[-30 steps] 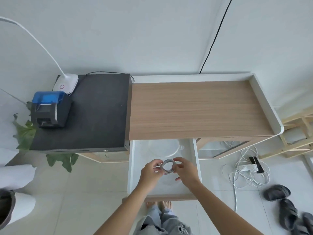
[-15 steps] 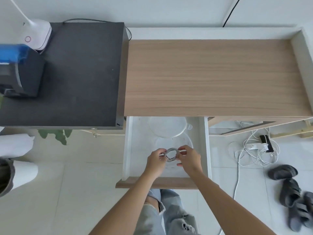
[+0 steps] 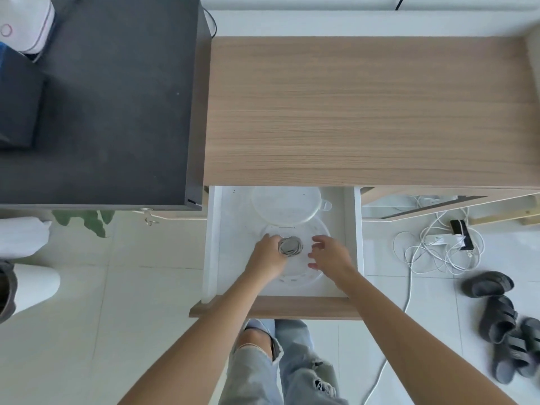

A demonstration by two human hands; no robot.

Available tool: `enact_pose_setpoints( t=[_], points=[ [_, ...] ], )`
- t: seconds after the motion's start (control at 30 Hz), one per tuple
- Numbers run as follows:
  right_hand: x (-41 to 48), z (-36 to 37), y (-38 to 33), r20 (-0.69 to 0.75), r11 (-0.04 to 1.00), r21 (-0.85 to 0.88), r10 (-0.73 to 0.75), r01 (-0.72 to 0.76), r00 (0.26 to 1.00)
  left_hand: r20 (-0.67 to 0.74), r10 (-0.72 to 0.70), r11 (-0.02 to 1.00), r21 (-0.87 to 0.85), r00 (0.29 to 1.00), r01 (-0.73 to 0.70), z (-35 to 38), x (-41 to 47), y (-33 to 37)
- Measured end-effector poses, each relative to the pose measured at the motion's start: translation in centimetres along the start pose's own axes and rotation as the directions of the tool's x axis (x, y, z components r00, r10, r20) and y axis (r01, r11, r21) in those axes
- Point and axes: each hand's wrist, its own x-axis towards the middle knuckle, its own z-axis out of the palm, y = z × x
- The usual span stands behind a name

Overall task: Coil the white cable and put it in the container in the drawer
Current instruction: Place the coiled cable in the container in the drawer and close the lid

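The white cable (image 3: 290, 246) is wound into a small tight coil and sits low over the round clear container (image 3: 317, 229) inside the open white drawer (image 3: 350, 238). My left hand (image 3: 267, 255) grips the coil's left side. Just right of the coil my right hand (image 3: 328, 255) hovers over the container with fingers spread, apart from the cable. A round clear lid (image 3: 287, 203) lies at the back of the drawer, partly under the wooden tabletop (image 3: 365, 109).
A black cabinet top (image 3: 111, 100) adjoins the table on the left, with a white lamp base (image 3: 24, 23) at its far corner. On the floor to the right lie tangled white cords (image 3: 435, 249), a phone (image 3: 461, 233) and dark sandals (image 3: 502, 317). The drawer's wooden front (image 3: 274, 308) is near my legs.
Both hands held the coil before. Now my right hand has let go and opened, while my left hand has lowered the coil toward the container. My view has moved closer to the drawer.
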Motion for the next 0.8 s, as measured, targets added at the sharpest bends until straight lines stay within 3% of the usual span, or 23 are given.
enact_pose_setpoints(
  t=[0.07, 0.13, 0.2, 0.33, 0.47, 0.57, 0.8],
  points=[
    [-0.5, -1.9, -0.9, -0.159, 0.997, 0.036, -0.059, 0.066, 0.985, -0.167, -0.004, 1.000, -0.005, 0.986, 0.003, -2.3, -0.6, 0.0],
    [-0.6, -3.6, -2.0, -0.295, 0.979, -0.131, -0.189, 0.157, 0.937, -0.326, -0.064, 0.998, -0.049, 0.943, 0.051, -4.7, -0.2, -0.3],
    [0.3, -4.5, -3.2, -0.340, 0.944, -0.255, -0.288, 0.207, 0.895, -0.393, -0.100, 0.994, -0.088, 0.914, 0.071, -6.4, 1.5, -0.6],
    [3.4, -4.3, -5.5, -0.231, 0.926, -0.323, -0.276, 0.194, 0.933, -0.242, -0.161, 0.985, -0.107, 0.957, 0.139, -7.0, 6.0, -1.2],
    [6.0, -3.4, -6.5, -0.138, 0.956, -0.236, -0.208, 0.172, 0.968, -0.219, -0.204, 0.919, -0.378, 0.954, 0.110, -5.6, 8.2, -1.7],
    [5.6, -3.4, -6.3, -0.139, 0.959, -0.228, -0.206, 0.171, 0.969, -0.204, -0.180, 0.878, -0.475, 0.962, 0.063, -5.1, 6.9, -1.8],
    [-1.4, -2.4, -0.1, -0.186, 0.965, -0.241, -0.155, 0.108, 0.970, -0.275, -0.199, 0.944, -0.312, 0.941, 0.109, -1.2, -1.7, -2.4]
  ],
)
